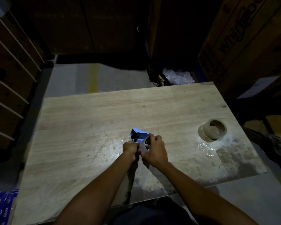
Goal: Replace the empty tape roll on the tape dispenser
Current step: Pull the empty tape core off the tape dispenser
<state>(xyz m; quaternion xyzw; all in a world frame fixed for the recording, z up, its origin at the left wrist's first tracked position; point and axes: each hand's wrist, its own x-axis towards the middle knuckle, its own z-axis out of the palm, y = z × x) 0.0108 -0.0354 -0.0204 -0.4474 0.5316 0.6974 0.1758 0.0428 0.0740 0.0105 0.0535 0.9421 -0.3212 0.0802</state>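
A blue tape dispenser (138,135) is held just above the middle of the wooden table (81,127). My left hand (130,149) grips its near end from the left. My right hand (154,149) is closed over a pale tape roll (143,146) seated at the dispenser's hub; the fingers cover most of the roll. Two cardboard-coloured tape rolls (212,129) lie stacked and askew on the table's right side, well apart from both hands.
Crumpled clear film (206,148) lies on the table near the stacked rolls. Cardboard boxes (243,43) rise at the right and behind. A strapped stack (8,70) stands at the left. Bubble wrap (178,77) lies beyond the far edge. A box with blue tape (2,207) sits at the lower left.
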